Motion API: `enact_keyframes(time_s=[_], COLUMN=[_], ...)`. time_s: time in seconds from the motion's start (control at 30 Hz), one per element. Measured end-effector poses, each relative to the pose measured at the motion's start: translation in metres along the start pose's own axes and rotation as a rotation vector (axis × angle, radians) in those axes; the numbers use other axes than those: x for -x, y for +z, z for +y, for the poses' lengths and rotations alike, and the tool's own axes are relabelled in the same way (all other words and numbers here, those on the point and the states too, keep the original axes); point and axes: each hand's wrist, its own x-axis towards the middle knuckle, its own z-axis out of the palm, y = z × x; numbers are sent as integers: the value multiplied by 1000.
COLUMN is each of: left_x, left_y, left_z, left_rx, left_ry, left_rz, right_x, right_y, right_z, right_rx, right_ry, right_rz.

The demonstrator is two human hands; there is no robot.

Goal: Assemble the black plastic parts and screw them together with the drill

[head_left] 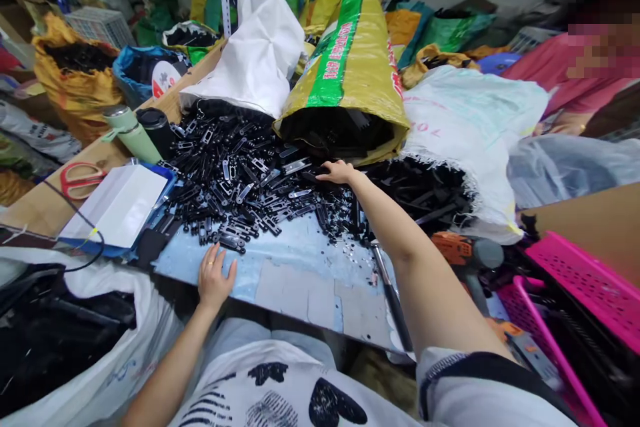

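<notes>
My left hand (216, 273) rests at the front edge of the blue work table (240, 275), fingers apart and holding nothing. Just beyond its fingertips lies a short black metal part (231, 242). My right hand (340, 172) reaches far across to the back of a wide pile of black metal parts (235, 173). Its fingers are stretched out over the pile, and I see nothing held in them. Right behind that hand is the mouth of a yellow and green woven sack (345, 73), lying on its side with dark parts inside.
White sacks (265, 47) (465, 127) flank the yellow one. A hammer (393, 293), an orange power drill (457, 250) and a pink basket (590, 280) are on the right. Red scissors (80, 180), a green bottle (131, 133) and a white pad (117, 203) lie left. A person (580, 80) sits at back right.
</notes>
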Motion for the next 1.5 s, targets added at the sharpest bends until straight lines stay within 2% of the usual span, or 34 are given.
enact_keyframes(time_s=[0.07, 0.17, 0.27, 0.33, 0.4, 0.5, 0.57, 0.6, 0.67, 0.73, 0.8, 0.9, 1.0, 1.1, 1.17, 1.23, 1.3, 1.37, 1.43, 1.5], left_x=[-1, -12, -33, -46, -54, -57, -57, -57, -54, -46, -34, -13, 2, 4, -2, -8, -13, -14, -13, -10], left_y=[-4, -12, -20, -24, -26, -29, -31, -32, -33, -32, -28, -21, -18, -16, -14, -13, -13, -14, -16, -18], left_z=[3, 15, 34, 42, 43, 32, 24, 22, 24, 32, 42, 49, 47, 51, 61, 76, 94, 112, 127, 139], left_rx=[-6, -39, -131, -239, -332, -391, -414, -420, -408, -370, -334, -301, -175, 173, 462, 673, 744, 699, 639, 634], left_ry=[-10, -1, -25, -115, -174, -63, 42, 81, 139, 172, 173, 127, 88, 1, -72, -141, -212, -263, -213, -158], left_rz=[-23, -69, -179, -247, -296, -345, -353, -361, -412, -489, -535, -498, -414, -230, -115, -76, -118, -243, -400, -468], right_x=[9, 37, 83, 121, 160, 206, 226, 233, 245, 254, 262, 272, 277, 276, 276, 275, 276, 277, 277, 277], right_y=[-2, -3, 4, 17, 37, 69, 85, 91, 102, 112, 122, 139, 149, 150, 148, 143, 138, 131, 125, 122], right_z=[-7, -28, -58, -80, -99, -116, -120, -120, -122, -126, -133, -138, -134, -131, -132, -137, -142, -148, -152, -153], right_rx=[-25, -49, -103, -325, -724, -1312, -1520, -1545, -1430, -1140, -799, -438, -321, -408, -572, -785, -1009, -1214, -1375, -1483], right_ry=[-19, -63, -118, -167, -168, 4, 141, 179, 159, 26, -144, -275, -280, -285, -266, -203, -95, 27, 83, 83], right_rz=[43, 189, 348, 402, 359, 109, -4, -12, 67, 198, 270, 265, 256, 230, 231, 235, 186, 88, 0, -34])
